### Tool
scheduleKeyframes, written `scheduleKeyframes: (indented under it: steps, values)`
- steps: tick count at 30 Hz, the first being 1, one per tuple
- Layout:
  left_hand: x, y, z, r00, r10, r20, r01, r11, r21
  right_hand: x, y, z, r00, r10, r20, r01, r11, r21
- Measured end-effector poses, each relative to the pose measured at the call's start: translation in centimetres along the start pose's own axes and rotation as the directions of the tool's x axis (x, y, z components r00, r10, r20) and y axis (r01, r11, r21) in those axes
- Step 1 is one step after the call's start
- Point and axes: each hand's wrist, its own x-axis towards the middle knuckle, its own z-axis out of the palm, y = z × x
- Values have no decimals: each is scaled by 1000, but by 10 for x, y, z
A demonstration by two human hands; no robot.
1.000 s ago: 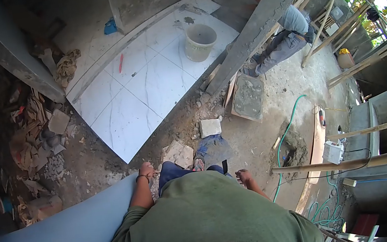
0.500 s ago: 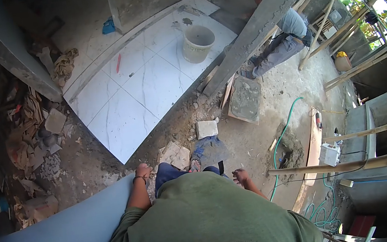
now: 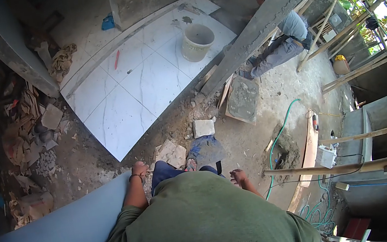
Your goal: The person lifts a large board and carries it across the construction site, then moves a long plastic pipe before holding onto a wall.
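Note:
My left hand (image 3: 139,169) is at the corner of a large smooth grey-blue panel (image 3: 68,213), its fingers curled and a dark band on the wrist. My right hand (image 3: 238,177) hangs low beside my right leg, over the dirt floor, with its fingers bent in. What either hand holds, if anything, is too small or hidden to make out. In front of my feet lie broken tile pieces (image 3: 170,154), a pale block (image 3: 203,128) and a dusty blue sheet (image 3: 207,149). White veined floor tiles (image 3: 126,98) stretch ahead, bearing a bucket (image 3: 198,42) and a red tool (image 3: 117,60).
Another person (image 3: 286,38) bends over behind a slanting concrete post (image 3: 268,16). A mortar-covered slab (image 3: 242,99) leans near its base. On the right are a green hose (image 3: 280,141), a long plank (image 3: 311,149) and bamboo poles (image 3: 348,167). Rubble and torn cardboard (image 3: 26,144) fill the left side.
The view has shifted slightly, so the floor and objects sit a little higher and further left. My right hand has moved slightly; the left stays at the panel's corner.

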Motion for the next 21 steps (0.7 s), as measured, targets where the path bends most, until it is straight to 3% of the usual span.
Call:
scheduleKeyframes:
  steps: [7, 10, 13, 17, 21]
  values:
    - [20, -24, 7, 997, -18, 75, 17, 1000, 11, -8, -4, 2, 1000, 16, 13, -16, 1000, -8]
    - [0, 13, -11, 974, -161, 159, 138, 980, 147, -10, -4, 2, 1000, 11, 13, -11, 1000, -16]
    - [-10, 22, -14, 985, -137, 109, 129, 989, 77, -13, -7, 2, 1000, 10, 8, -10, 1000, -17]
    - [-25, 45, -23, 990, -112, 91, 100, 987, 125, -13, -7, 3, 1000, 20, 1, -20, 1000, -14]
    - [-11, 21, -12, 992, -109, 64, 102, 989, 108, -1, 2, 3, 999, 31, 19, -31, 999, -17]
